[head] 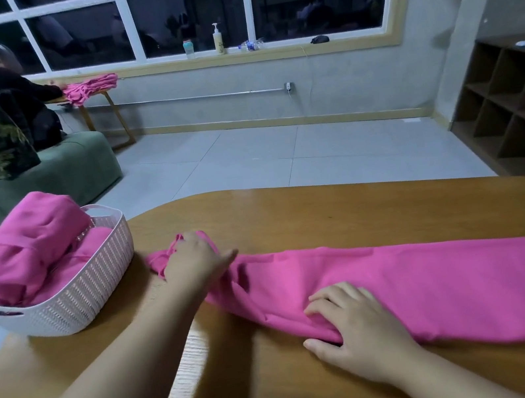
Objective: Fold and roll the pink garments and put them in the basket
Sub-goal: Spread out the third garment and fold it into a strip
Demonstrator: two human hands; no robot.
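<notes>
Where hands [194, 258] press: pink garment [441, 276].

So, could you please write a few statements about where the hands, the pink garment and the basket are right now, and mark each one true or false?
1. The left hand holds the bunched end of the pink garment nearest the white basket. True.
2. The right hand is lifted clear of the garment. False: it rests on the garment, thumb at the near edge.
3. The basket is empty. False: rolled pink garments fill it, one above the rim.
4. The garment lies stretched along the wooden table. True.
5. The basket stands on the floor. False: it stands on the table's left end.
</notes>
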